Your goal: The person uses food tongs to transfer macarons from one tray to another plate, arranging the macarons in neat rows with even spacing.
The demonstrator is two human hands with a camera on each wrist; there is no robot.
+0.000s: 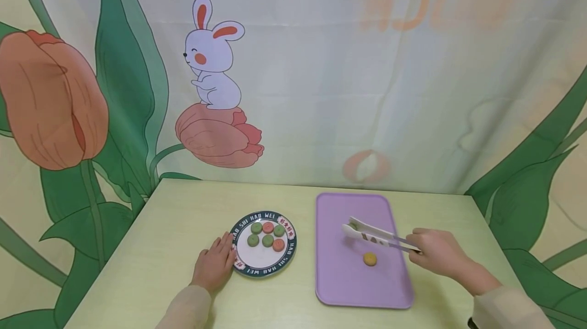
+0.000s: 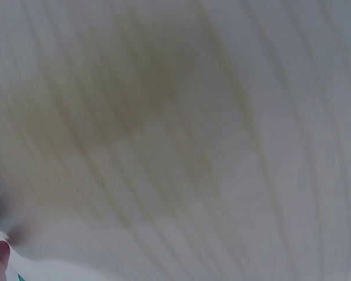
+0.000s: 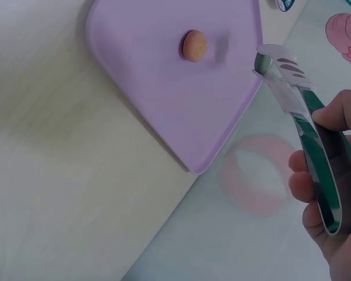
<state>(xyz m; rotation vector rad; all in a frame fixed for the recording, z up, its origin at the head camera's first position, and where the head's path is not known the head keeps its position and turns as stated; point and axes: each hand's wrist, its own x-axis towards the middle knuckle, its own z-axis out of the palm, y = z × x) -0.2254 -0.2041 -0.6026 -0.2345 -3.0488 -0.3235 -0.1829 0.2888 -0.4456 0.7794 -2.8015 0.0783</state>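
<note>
My right hand (image 1: 435,250) grips a pair of tongs (image 3: 322,158) with white tips, held above the purple tray (image 1: 337,278). Between the tips sits a small green cookie (image 3: 262,63), partly covered by them. Below the tongs, a yellow-brown round cookie (image 1: 369,259) lies on the tray. My left hand (image 1: 213,264) rests on the table with its fingers touching the left rim of a round plate (image 1: 257,260). Several green cookies (image 1: 253,240) and two pink cookies (image 1: 278,245) lie on that plate. The left wrist view is mostly filled by blurred pale cloth.
A light wooden table (image 1: 174,217) carries the plate on the left and the tray on the right, with a gap between them. Behind the table hangs a curtain (image 1: 298,89) printed with a rabbit and tulips.
</note>
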